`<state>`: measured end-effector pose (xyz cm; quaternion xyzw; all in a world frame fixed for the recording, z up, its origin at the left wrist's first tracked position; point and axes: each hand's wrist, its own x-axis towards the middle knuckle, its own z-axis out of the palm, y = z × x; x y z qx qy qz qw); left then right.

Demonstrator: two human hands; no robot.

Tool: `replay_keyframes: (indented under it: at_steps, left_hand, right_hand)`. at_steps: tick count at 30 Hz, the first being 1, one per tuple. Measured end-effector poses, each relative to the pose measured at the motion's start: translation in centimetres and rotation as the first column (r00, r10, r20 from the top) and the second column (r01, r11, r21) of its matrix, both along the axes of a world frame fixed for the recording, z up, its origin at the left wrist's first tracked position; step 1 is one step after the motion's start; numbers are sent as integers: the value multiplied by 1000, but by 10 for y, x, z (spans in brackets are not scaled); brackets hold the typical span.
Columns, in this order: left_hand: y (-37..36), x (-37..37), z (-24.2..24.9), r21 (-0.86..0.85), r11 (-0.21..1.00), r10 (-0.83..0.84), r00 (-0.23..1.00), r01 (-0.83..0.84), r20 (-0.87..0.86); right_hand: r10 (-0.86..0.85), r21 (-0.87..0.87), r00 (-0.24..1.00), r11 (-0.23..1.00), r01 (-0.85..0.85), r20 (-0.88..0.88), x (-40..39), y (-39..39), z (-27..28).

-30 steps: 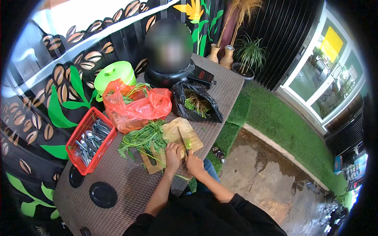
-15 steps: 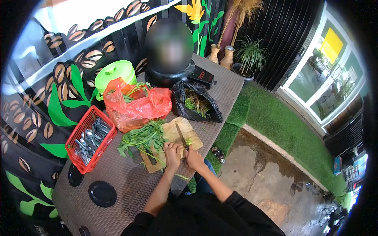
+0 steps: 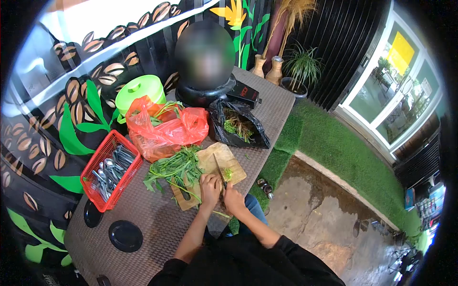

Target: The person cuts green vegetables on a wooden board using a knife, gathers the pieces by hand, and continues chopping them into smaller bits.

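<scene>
Knife (image 3: 219,167) in right hand (image 3: 234,199), over board (image 3: 234,159)

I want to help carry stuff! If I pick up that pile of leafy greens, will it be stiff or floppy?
The leafy greens will probably flop, since their long stems curve and the leaves spread limply. They look light, being mostly thin stems and leaves. Some might dangle or slip out, because they seem loosely tangled.

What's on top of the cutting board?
On the board: chopped bits and part of the greens, with the knife on or just over it. Left hand and right hand hide what's under them; anything beneath the greens is covered too.
</scene>
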<state>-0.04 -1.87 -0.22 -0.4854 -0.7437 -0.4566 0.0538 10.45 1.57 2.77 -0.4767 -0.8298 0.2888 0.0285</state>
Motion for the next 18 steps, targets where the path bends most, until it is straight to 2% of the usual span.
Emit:
replay_keyframes:
  at_steps: [2, 5, 7, 11, 16, 18]
  left_hand:
    - [-1, 1, -4, 6, 1000, -2, 1000, 2, 5]
    - [-3, 1, 10, -17, 1000, -10, 995, 11, 97]
    - [-4, 2, 14, -94, 996, 30, 979, -12, 200]
    - [-1, -1, 8, -50, 998, 32, 989, -25, 142]
    - [-3, -2, 5, -29, 1000, -8, 997, 10, 83]
    - [-5, -2, 7, -38, 999, -8, 1000, 9, 19]
  right_hand:
    - [25, -35, 1000, 999, -25, -2, -3, 11, -5]
    - [79, 5, 994, 997, -79, -73, 1, 22, 2]
    - [64, 19, 997, 998, -64, -47, 4, 8, 3]
    - [52, 42, 998, 998, -53, 18, -5, 3, -14]
    - [121, 26, 993, 992, -121, 10, -3, 8, 6]
    - [30, 37, 998, 999, -31, 49, -2, -5, -1]
